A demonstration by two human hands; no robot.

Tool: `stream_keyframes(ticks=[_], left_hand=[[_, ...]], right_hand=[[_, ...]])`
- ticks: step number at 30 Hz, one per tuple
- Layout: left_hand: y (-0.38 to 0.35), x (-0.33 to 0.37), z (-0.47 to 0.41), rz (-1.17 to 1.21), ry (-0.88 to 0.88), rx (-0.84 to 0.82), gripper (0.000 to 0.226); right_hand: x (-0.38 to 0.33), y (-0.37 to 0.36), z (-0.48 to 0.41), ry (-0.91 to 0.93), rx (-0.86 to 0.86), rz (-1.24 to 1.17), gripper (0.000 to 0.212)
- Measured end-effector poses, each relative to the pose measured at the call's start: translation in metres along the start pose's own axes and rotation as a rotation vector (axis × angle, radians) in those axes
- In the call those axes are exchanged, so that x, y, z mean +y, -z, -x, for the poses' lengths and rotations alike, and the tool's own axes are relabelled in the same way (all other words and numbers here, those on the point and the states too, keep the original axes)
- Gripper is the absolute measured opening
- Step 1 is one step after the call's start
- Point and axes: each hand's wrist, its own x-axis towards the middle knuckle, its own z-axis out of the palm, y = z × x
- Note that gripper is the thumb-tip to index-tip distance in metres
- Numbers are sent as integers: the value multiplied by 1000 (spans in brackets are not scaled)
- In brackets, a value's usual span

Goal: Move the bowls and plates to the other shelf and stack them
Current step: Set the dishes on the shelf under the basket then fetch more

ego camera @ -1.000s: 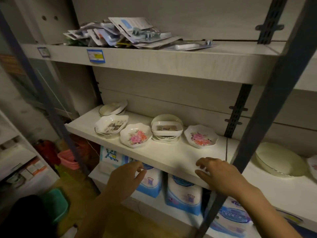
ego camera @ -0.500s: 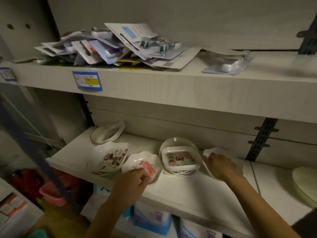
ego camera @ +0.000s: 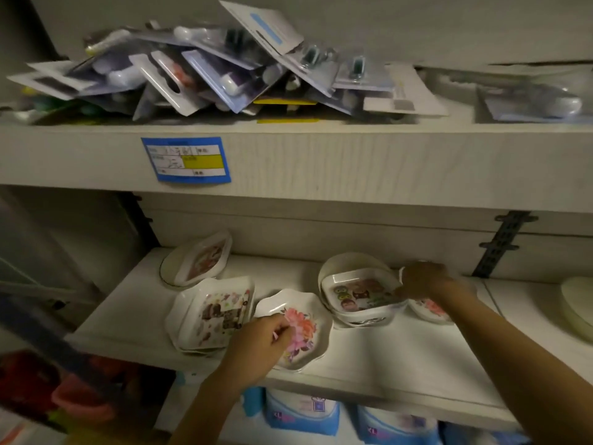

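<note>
White dishes sit all along the middle shelf [ego camera: 369, 358], and both hands are in among them now. Left hand [ego camera: 256, 343] is down on the flower dish [ego camera: 298, 332] at the near edge, fingers curled over its near-left rim with the thumb pressed inside, and it looks like a grip, though the dish hasn't visibly left the board. Right hand [ego camera: 423, 279] is reaching further in on the right, closed over the rim of a second flower dish [ego camera: 430, 308], which shows only in part beneath the wrist; blurred as it is, I judge that a pinch rather than a rest.

Between the two hands sits the square cartoon bowl [ego camera: 359, 292], nested in a round bowl [ego camera: 349, 268]. To the left, a scalloped plate [ego camera: 215, 311] with a dark picture sits on what seems to be another plate, and at the far left an oval dish [ego camera: 200, 260] leans on a round one. None of those is touched.

Off to the right, on the neighbouring shelf, the pale edge of a large round plate [ego camera: 577, 308] shows; I'd guess that's the destination. Nothing from this group sits with it, so by my reckoning the job is barely begun: two dishes gripped, the rest to carry over and stack. Up top, the packets [ego camera: 224, 69] play no part.
</note>
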Motion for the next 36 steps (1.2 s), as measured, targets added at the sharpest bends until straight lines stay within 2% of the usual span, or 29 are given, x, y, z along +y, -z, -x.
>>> stream_keyframes(ticks=[5,10,11,12,14,15,18,22,24,27,30,36], left_hand=[[2,-7,-19,9,-28,-66,22],[-17,10,-50,68,31,-111,36],[-16,11,-56,153,63,-172,41],[-15,12,-63,348,129,-306,47],[-17,12,-75,857,257,-634,54],[-22,16,-79,867,290,-685,55],[-41,36,-81,466,324,-545,49],[-42,48,-91,534,433,-715,37],[-41,50,-93,557,450,-658,38],[-44,46,-88,620,377,-505,37],[-40,31,-88,551,242,-403,35],[-21,20,-89,451,58,-376,30]], right_hand=[[4,13,12,-31,-29,-248,24],[19,21,46,-135,118,-468,40],[25,21,55,-162,149,-493,37],[30,21,65,-193,181,-508,32],[37,19,87,-239,243,-539,26],[40,16,99,-250,268,-555,28],[46,9,130,-300,299,-594,32],[48,-4,158,-369,331,-644,28],[47,-10,167,-407,333,-659,27],[46,-17,178,-441,339,-680,29],[45,-24,189,-458,357,-706,28],[40,-48,221,-481,441,-695,24]])
